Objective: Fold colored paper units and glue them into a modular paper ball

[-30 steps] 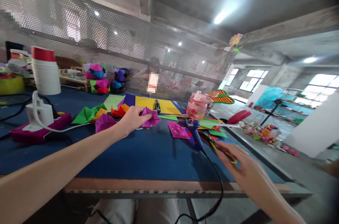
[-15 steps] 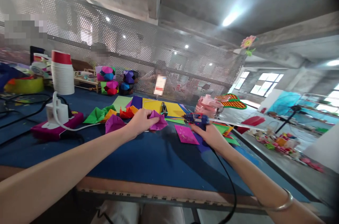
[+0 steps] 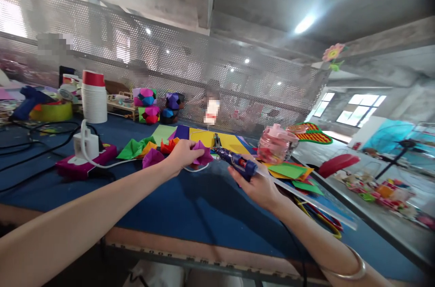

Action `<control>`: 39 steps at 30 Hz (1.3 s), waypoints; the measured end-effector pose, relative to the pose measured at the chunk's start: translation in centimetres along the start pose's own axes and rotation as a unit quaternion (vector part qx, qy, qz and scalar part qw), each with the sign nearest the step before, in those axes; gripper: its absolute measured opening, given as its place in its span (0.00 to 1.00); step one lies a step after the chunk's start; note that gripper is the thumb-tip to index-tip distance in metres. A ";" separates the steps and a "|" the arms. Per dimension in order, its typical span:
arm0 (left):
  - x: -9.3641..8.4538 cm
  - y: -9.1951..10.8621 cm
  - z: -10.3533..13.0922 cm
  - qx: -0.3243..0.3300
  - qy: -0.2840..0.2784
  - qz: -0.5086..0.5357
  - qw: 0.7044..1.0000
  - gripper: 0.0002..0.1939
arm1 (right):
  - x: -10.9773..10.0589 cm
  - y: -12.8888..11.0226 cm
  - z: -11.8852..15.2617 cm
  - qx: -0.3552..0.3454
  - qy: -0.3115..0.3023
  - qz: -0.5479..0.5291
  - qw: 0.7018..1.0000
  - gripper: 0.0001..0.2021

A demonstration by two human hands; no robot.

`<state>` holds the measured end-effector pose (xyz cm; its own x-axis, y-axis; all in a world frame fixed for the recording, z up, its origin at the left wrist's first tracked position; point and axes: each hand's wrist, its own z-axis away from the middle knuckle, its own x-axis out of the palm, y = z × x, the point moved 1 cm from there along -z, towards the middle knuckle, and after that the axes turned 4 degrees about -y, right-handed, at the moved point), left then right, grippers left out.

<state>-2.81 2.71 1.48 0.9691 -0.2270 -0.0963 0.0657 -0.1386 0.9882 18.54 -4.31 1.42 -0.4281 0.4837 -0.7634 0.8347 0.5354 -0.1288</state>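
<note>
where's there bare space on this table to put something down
Bare blue table lies between the near edge and the two hands, under the left hand and right hand. It is crowded behind: folded paper pieces, coloured sheets, pink jar; cables and charger on the left.

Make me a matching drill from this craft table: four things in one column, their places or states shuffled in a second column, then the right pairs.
Things:
1. blue glue gun
2. purple folded paper
3. stack of white cups
4. pink jar

Places or states:
A. pinched in the left hand
B. far left of the table, red cup on top
C. gripped in the right hand
D. standing beyond the right hand, beside green and orange sheets

Pairs: 1-C, 2-A, 3-B, 4-D
</note>
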 end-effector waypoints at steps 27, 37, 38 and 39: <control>-0.3 -1.5 -0.6 0.079 -0.051 -0.191 0.977 0.09 | 1.4 1.5 1.2 -0.162 0.068 0.092 0.980 0.06; -0.1 -0.7 -0.2 0.068 -0.043 -0.207 0.975 0.08 | 1.0 0.9 0.9 -0.149 0.054 0.089 0.983 0.06; -0.1 -0.6 -0.2 0.065 -0.040 -0.204 0.976 0.08 | 1.0 1.0 0.9 -0.150 0.057 0.089 0.983 0.06; -0.1 -0.5 -0.1 0.063 -0.037 -0.198 0.977 0.07 | 1.0 1.0 0.9 -0.150 0.056 0.089 0.983 0.06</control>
<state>-2.92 2.89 1.04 0.8534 -0.1990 -0.4818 0.3984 -0.3471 0.8490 19.25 -3.91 -0.09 -0.3346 0.6524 -0.6800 0.7677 0.6072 0.2049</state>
